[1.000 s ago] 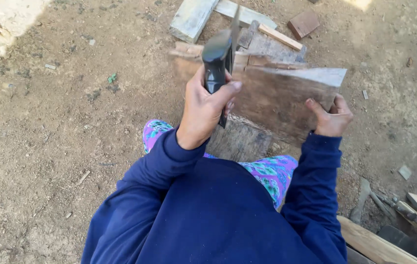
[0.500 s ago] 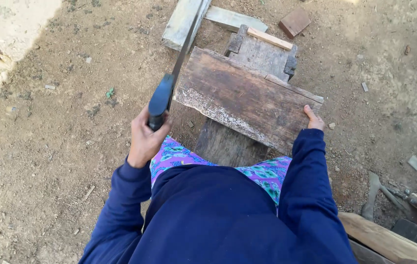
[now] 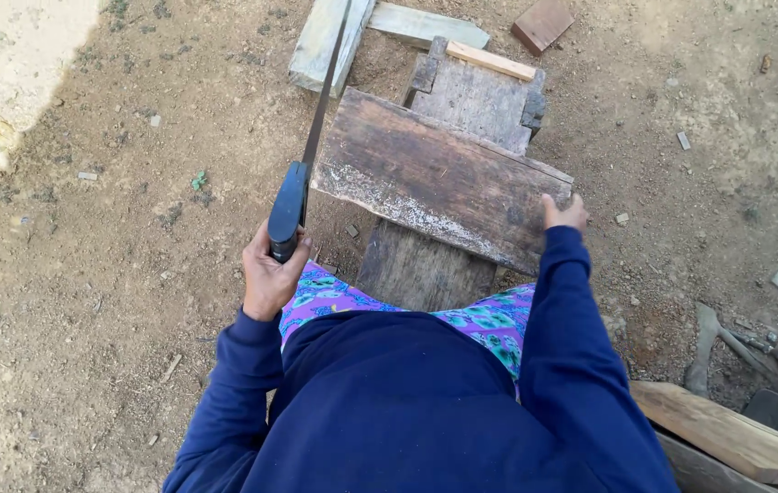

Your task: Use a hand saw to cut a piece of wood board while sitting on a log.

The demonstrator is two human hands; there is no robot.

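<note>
My left hand [image 3: 272, 272] grips the dark handle of a long knife [image 3: 302, 178], whose thin blade points away from me, just left of a dark wooden plank [image 3: 435, 178]. The plank lies crosswise on a low wooden bench [image 3: 476, 91] in front of my knees. My right hand [image 3: 562, 213] holds the plank's right end at its near corner. Dark blue sleeves and patterned purple trousers fill the lower view.
Bare dirt ground surrounds the bench. Pale timber offcuts [image 3: 325, 36] lie beyond the bench at the top, with a small brown block [image 3: 542, 23]. More boards [image 3: 736, 438] and a tool [image 3: 704, 347] lie at the lower right.
The knife swung from above the plank's middle down to its left side. The plank now lies flatter across the bench, and my right hand stays on its right end.
</note>
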